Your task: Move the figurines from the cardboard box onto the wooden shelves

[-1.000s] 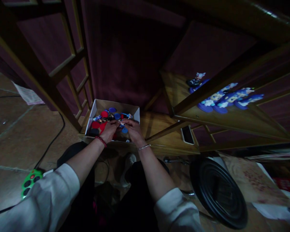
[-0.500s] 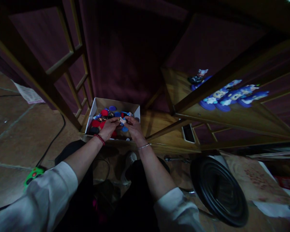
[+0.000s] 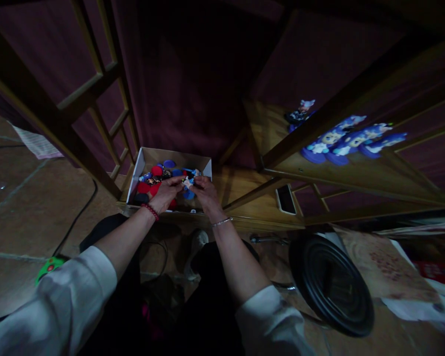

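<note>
Over an open cardboard box (image 3: 136,174), my left hand (image 3: 166,193) and my right hand (image 3: 206,194) pinch a small white and blue figurine (image 3: 187,183) between their fingertips. Its finer details are too small to make out. Red, blue, purple and black round bases and more figurines lie jumbled in the box, such as a red disc (image 3: 156,170) and a purple disc (image 3: 169,163). A blue disc (image 3: 189,195) shows just below the held figurine. My palms hide part of the box's contents.
Several figurines (image 3: 333,138) on purple bases stand on a wooden shelf (image 3: 274,143) to the right. A phone (image 3: 286,199) lies on the lower board. Nearby are a round black stool (image 3: 332,286), a green device (image 3: 51,267) with a cable, and a wooden lattice frame (image 3: 85,89).
The view has shifted slightly, so the shelf and box sit a little further left and up. Both hands still hold the figurine, which appears turned a little between the fingers.
</note>
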